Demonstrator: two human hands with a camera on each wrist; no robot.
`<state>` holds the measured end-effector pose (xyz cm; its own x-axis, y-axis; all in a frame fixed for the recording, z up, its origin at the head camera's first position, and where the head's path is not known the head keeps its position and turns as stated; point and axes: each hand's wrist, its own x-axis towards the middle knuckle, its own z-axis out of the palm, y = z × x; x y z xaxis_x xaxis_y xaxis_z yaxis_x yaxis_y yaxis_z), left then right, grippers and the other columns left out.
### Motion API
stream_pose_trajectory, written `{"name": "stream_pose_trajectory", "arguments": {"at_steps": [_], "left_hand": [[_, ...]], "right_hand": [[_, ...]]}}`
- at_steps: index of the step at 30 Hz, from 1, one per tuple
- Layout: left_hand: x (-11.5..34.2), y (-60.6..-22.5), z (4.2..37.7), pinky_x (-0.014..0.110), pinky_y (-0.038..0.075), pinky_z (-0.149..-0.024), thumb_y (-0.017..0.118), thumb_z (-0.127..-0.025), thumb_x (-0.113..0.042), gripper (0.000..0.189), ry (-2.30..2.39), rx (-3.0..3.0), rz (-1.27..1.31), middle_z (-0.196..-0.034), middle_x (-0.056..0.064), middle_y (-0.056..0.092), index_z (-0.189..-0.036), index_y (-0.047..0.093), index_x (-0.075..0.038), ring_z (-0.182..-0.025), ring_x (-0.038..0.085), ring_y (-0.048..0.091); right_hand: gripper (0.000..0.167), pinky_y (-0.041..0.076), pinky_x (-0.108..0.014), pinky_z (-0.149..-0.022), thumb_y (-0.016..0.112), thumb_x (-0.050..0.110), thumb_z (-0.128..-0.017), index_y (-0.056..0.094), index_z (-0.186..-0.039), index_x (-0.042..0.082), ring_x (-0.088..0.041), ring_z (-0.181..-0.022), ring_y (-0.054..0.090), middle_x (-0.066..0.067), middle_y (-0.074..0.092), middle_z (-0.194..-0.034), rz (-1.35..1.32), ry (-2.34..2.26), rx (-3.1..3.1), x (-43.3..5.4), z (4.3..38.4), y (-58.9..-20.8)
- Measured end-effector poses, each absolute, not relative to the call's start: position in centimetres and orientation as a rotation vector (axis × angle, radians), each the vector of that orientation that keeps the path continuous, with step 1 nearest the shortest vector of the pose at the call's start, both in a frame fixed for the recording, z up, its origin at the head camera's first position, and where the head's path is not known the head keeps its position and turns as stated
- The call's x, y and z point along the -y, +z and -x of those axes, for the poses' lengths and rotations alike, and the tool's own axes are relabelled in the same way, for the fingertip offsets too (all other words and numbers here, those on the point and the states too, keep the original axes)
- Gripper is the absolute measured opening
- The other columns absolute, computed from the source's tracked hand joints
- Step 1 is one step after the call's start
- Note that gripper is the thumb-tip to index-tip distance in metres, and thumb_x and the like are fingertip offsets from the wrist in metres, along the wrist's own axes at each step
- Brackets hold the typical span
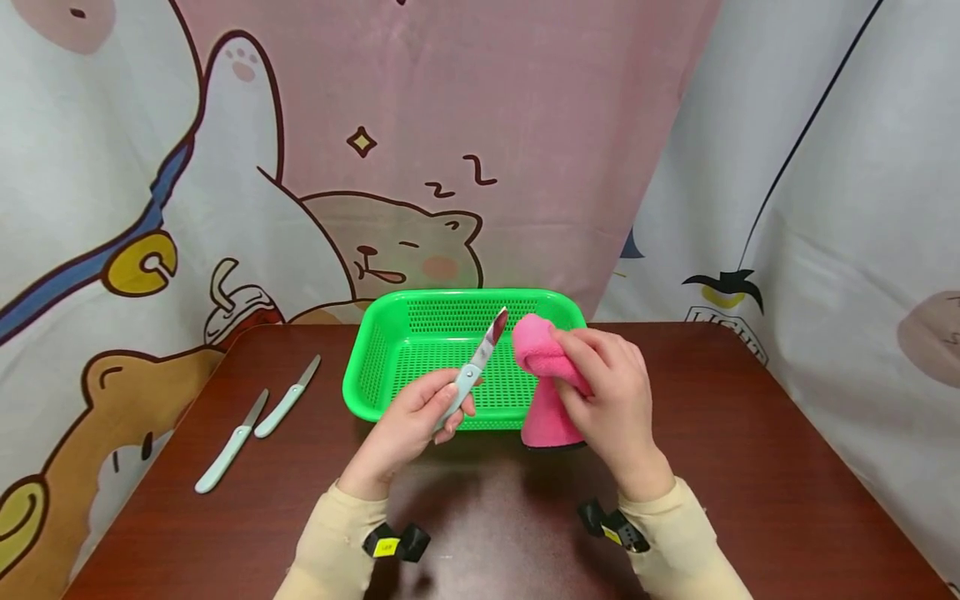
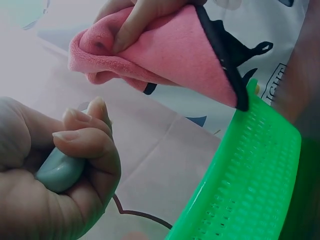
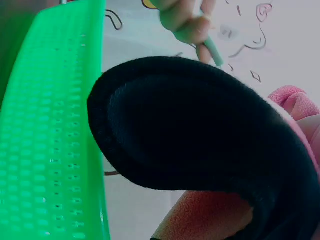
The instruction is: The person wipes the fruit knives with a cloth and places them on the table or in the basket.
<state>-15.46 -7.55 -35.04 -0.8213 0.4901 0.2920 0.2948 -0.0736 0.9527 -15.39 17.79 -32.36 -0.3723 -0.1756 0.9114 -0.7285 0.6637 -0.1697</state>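
Observation:
My left hand (image 1: 412, 415) grips a folding fruit knife (image 1: 467, 380) by its pale mint handle, its blade slanting up and to the right. In the left wrist view the handle's rounded end (image 2: 60, 172) shows inside the curled fingers. A pink towel (image 1: 551, 418) hangs from my right hand (image 1: 617, 392), bunched between thumb and fingers just right of the blade, with a small gap to it. The left wrist view shows the towel's black edging and hanging loop (image 2: 262, 48). In the right wrist view the towel's dark edge (image 3: 175, 125) hides most of the right hand.
Behind both hands stands a green plastic basket (image 1: 360, 367) with perforated walls. To the left, two more mint-handled knives (image 1: 225, 458) lie on the brown table (image 1: 480, 533), blades pointing away. A cartoon-printed curtain (image 1: 525, 150) hangs behind the table.

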Motion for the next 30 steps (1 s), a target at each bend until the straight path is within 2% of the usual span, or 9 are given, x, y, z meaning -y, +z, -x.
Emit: {"name": "stream_pose_trajectory", "arguments": {"at_steps": [5,16,22,25,27,30], "left_hand": [[7.5,-34.9,15.3,0.02,0.039,-0.051,0.042,-0.106,-0.007,0.027,2.033,-2.008,-0.846,-0.084,0.01,0.055,-0.12,0.056,0.011,-0.061,0.01,0.046],[7.2,-35.1,15.3,0.021,0.041,-0.053,0.044,-0.105,-0.006,0.021,2.033,-2.025,-0.879,-0.083,0.013,0.056,-0.112,0.056,0.009,-0.061,0.012,0.048],[7.2,-35.1,15.2,0.021,0.044,-0.054,0.046,-0.105,-0.006,0.024,2.05,-2.012,-0.826,-0.087,0.011,0.061,-0.121,0.056,0.007,-0.062,0.013,0.052],[7.2,-35.0,15.1,0.022,0.045,-0.054,0.047,-0.104,-0.007,0.025,2.032,-2.036,-0.803,-0.088,0.011,0.062,-0.123,0.057,0.006,-0.061,0.019,0.054],[7.2,-35.0,15.0,0.023,0.046,-0.054,0.048,-0.104,-0.007,0.024,2.011,-2.061,-0.809,-0.088,0.012,0.063,-0.123,0.058,0.005,-0.062,0.021,0.055],[7.3,-34.9,15.0,0.023,0.047,-0.054,0.049,-0.104,-0.006,0.023,1.985,-2.079,-0.829,-0.088,0.013,0.064,-0.121,0.06,0.003,-0.062,0.021,0.056]], "right_hand": [[0.03,0.044,-0.049,-0.079,0.062,0.023,-0.09,0.071,-0.115,0.009,-0.032,-0.092,0.062,-0.014,0.066,-0.101,-0.783,0.655,1.885,-17.1,15.1,-32.7],[0.033,0.048,-0.05,-0.074,0.063,0.017,-0.086,0.071,-0.118,0.013,-0.029,-0.091,0.064,-0.009,0.067,-0.104,-0.9,0.636,1.891,-15.6,14.6,-33.5],[0.032,0.049,-0.05,-0.073,0.064,0.019,-0.089,0.071,-0.12,0.014,-0.029,-0.091,0.064,-0.009,0.067,-0.106,-0.917,0.625,1.897,-15.3,14.6,-33.6],[0.03,0.049,-0.05,-0.074,0.061,0.022,-0.093,0.071,-0.12,0.014,-0.03,-0.091,0.064,-0.01,0.067,-0.106,-0.922,0.615,1.897,-15.3,14.7,-33.7],[0.03,0.049,-0.05,-0.074,0.063,0.021,-0.092,0.071,-0.12,0.014,-0.03,-0.092,0.064,-0.01,0.067,-0.107,-0.922,0.611,1.898,-15.3,14.7,-33.7],[0.037,0.05,-0.05,-0.075,0.07,0.014,-0.084,0.07,-0.12,0.014,-0.03,-0.092,0.064,-0.01,0.067,-0.107,-0.917,0.609,1.913,-15.3,14.8,-33.6]]}}
